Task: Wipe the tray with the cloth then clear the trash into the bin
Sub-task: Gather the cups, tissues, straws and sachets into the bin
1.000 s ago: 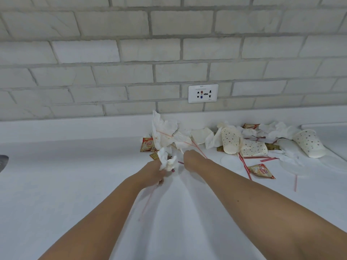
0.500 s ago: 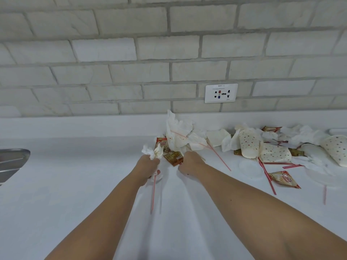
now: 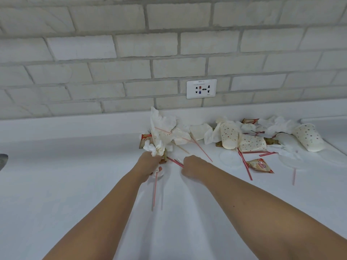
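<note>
The only containers I can see are paper cups, white with coloured dots, tipped on their sides in the trash point(image 3: 279, 125) that lies along the back of the white surface point(image 3: 56, 184), against the wall. The first cup point(image 3: 229, 136) touches the second cup point(image 3: 252, 143). The third cup point(image 3: 308, 137) lies further right. I cannot see into any of them.

The left grip point(image 3: 148, 165) is clenched round a bunch of crumpled tissue point(image 3: 154, 147). A thin red-and-white striped straw point(image 3: 154, 190) hangs down from it towards me. A brown sachet edge also pokes out of that fist.

The right grip point(image 3: 194, 166) is curled knuckles-up just beside a second striped straw point(image 3: 175, 162). Its fingertips are tucked out of view, so I cannot tell whether it grasps anything.

The rest is soft, creased tissue, more stiff straws and glossy sachets. One printed sachet point(image 3: 262, 166) lies flat near the front of the heap. A clear round lid point(image 3: 230, 158) lies flat and is barely visible against the white.

A tall heap of tissue point(image 3: 163, 121) behind the left grip seems to bury another dotted cup, though I cannot be sure. A grey sliver point(image 3: 2, 162) is cut off at the left edge, and I cannot tell what it is. A white socket point(image 3: 201, 88) sits on the pale brick wall.
</note>
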The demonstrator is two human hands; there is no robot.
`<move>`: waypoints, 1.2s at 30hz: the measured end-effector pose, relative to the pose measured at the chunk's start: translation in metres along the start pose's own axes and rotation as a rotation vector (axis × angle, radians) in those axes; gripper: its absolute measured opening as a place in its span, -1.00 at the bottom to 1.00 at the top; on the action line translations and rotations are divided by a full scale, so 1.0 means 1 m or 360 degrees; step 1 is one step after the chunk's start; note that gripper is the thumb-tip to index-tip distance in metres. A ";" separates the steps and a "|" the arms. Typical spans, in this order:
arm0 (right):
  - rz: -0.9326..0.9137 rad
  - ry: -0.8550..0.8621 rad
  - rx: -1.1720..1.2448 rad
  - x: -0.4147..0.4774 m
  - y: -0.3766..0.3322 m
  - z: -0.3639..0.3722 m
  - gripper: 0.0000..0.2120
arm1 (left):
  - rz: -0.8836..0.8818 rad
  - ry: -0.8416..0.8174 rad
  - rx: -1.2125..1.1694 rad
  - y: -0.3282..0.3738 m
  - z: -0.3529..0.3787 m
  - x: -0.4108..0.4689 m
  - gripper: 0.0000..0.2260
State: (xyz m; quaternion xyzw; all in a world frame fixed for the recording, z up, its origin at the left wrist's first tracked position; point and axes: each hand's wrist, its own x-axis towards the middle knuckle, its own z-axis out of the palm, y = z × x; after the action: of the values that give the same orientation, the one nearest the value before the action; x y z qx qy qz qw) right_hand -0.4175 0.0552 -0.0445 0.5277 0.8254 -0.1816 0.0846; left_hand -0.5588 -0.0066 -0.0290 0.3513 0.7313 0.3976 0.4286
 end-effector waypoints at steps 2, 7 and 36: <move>0.0032 0.0004 -0.0071 -0.011 0.010 0.003 -0.87 | 0.0006 -0.0039 0.0030 0.003 0.011 -0.005 -0.85; 0.0121 0.0059 -0.0017 -0.038 0.039 0.010 -0.70 | 0.0041 -0.0054 0.0061 0.016 0.050 -0.019 -0.85; 0.1023 0.0637 0.1576 -0.497 0.423 0.056 -0.79 | 0.0441 -0.1341 0.0043 0.018 0.502 -0.373 -0.70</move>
State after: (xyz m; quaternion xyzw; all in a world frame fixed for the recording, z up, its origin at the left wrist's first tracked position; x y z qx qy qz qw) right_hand 0.1745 -0.2250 -0.0207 0.7502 0.4431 -0.4057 -0.2761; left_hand 0.0436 -0.1771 -0.0426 0.5830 0.4439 0.2637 0.6273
